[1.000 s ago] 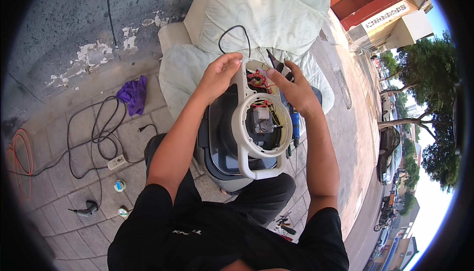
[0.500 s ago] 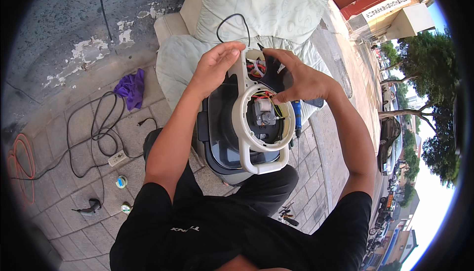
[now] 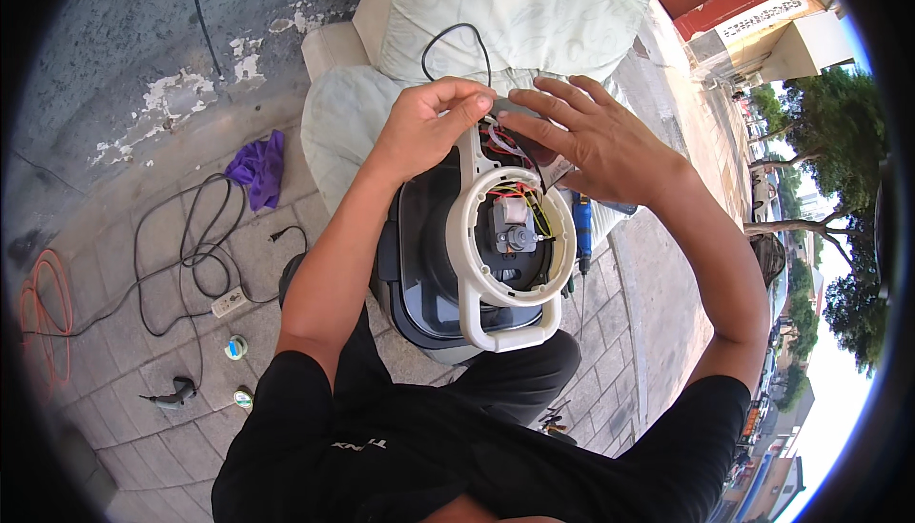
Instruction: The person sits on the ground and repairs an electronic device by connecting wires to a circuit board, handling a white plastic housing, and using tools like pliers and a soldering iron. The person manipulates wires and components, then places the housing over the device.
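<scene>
An opened appliance (image 3: 438,271) with a glossy dark body stands in front of me. Its cream-coloured upper frame (image 3: 462,247) has a round opening and a loop handle at the near end. Inside sits a small motor (image 3: 516,235) among coloured wires. At the far end, my left hand (image 3: 429,130) is closed, thumb against forefinger; what they grip is hidden. My right hand (image 3: 600,147) is open, fingers stretched over a dark glossy panel (image 3: 539,153) that stands tilted beside the wire compartment. The right thumb is mostly hidden.
A blue screwdriver (image 3: 582,232) is right of the appliance. Behind is a pale cushioned seat (image 3: 486,9). On the paving at left lie a purple cloth (image 3: 257,169), a white power strip (image 3: 229,302), tangled black cable, a dark corded tool (image 3: 173,394) and two small round containers.
My right hand has turned and stretched its fingers over the panel, which has tilted. My left fingertips have moved slightly right. The view has shifted a little.
</scene>
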### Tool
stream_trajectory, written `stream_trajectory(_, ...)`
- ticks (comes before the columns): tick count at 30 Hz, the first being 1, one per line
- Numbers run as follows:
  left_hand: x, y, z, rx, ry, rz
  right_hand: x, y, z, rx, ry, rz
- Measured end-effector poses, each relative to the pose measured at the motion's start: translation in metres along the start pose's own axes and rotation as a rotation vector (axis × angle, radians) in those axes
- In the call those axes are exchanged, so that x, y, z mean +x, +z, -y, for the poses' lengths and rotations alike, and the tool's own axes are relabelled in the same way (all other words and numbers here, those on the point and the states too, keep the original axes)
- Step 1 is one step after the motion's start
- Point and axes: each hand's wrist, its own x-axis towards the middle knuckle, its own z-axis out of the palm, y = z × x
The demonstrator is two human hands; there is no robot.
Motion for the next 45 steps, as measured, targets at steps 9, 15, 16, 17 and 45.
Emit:
stream_trajectory(9,-0.005,0.012,-0.020,0.016,0.120,-0.050,-0.034,0.029,-0.004,0.599,0.607,-0.027)
stream_trajectory(15,-0.009,0.015,-0.021,0.051,0.222,0.013,-0.051,0.087,-0.005,1.310,0.744,-0.364)
stream_trajectory(16,-0.012,0.013,-0.020,0.064,0.198,0.013,-0.047,0.088,-0.001,1.402,0.767,-0.402)
stream_trajectory(17,-0.016,0.013,-0.025,0.080,0.173,0.020,-0.044,0.088,0.005,1.498,0.792,-0.448)
stream_trajectory(45,-0.001,0.031,-0.011,0.022,0.284,0.038,-0.024,0.119,0.005,2.326,1.014,-0.798)
